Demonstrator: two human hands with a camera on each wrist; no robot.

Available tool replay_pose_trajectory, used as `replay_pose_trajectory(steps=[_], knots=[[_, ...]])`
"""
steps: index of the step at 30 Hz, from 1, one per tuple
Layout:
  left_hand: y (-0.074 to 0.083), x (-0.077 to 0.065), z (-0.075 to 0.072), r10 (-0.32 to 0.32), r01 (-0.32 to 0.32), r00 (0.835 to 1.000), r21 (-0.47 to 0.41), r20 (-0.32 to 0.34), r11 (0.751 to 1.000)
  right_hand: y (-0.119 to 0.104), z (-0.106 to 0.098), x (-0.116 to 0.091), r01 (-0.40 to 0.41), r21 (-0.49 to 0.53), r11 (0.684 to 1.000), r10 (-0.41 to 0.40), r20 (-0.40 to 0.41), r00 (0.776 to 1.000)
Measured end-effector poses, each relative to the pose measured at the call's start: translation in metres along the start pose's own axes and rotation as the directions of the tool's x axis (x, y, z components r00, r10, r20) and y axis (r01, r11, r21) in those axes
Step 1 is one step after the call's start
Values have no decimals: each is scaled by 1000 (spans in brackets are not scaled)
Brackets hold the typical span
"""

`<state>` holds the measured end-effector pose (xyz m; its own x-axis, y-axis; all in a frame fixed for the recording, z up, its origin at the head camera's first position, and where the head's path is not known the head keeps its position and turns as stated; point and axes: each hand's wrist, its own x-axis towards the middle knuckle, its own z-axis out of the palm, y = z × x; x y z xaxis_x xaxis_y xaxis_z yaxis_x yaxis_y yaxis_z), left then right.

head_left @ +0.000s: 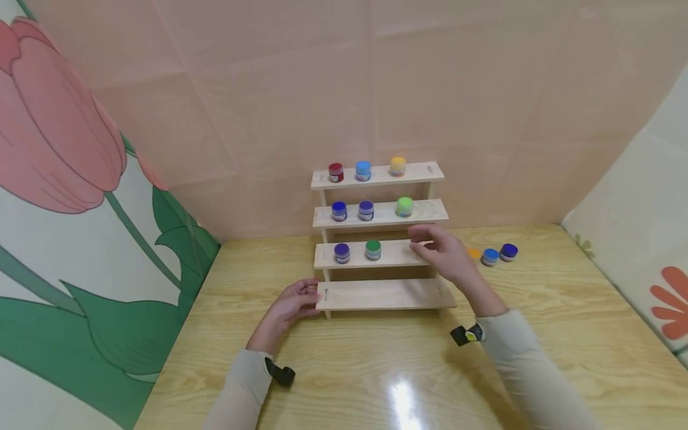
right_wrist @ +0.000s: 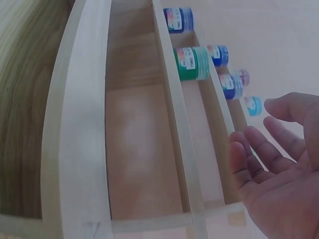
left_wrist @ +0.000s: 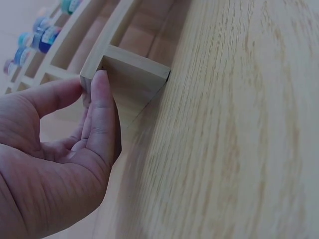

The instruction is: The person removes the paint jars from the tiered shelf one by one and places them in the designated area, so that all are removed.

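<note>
A four-step style wooden rack (head_left: 387,295) stands on the table with small paint jars on its upper shelves. My left hand (head_left: 294,303) pinches the left end of the lowest shelf; the left wrist view shows thumb and fingers on the board's corner (left_wrist: 94,62). Over the right part of the shelf above it hovers my right hand (head_left: 442,252), fingers loosely bent and nothing between them. That shelf bears a purple jar (head_left: 341,253) and a green jar (head_left: 373,250). One shelf up are a blue jar (head_left: 339,211), a violet jar (head_left: 366,210) and a light green jar (head_left: 404,207).
The top shelf carries a dark red jar (head_left: 335,172), a light blue jar (head_left: 362,171) and a yellow jar (head_left: 398,166). Right of the rack, an orange jar (head_left: 474,255), partly hidden, a blue jar (head_left: 490,257) and a dark blue jar (head_left: 508,252) stand on the table (head_left: 344,370).
</note>
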<state>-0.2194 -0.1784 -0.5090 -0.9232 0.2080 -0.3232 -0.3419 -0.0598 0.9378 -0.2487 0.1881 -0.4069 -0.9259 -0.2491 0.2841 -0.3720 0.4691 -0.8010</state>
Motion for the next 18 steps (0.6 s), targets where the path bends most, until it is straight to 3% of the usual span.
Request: replay_pose_trajectory(steps=[18], knots=[[-2, 1, -2, 0, 0, 1000, -17, 13, 1000, -8, 27, 10, 9, 90, 996, -14, 48, 999]])
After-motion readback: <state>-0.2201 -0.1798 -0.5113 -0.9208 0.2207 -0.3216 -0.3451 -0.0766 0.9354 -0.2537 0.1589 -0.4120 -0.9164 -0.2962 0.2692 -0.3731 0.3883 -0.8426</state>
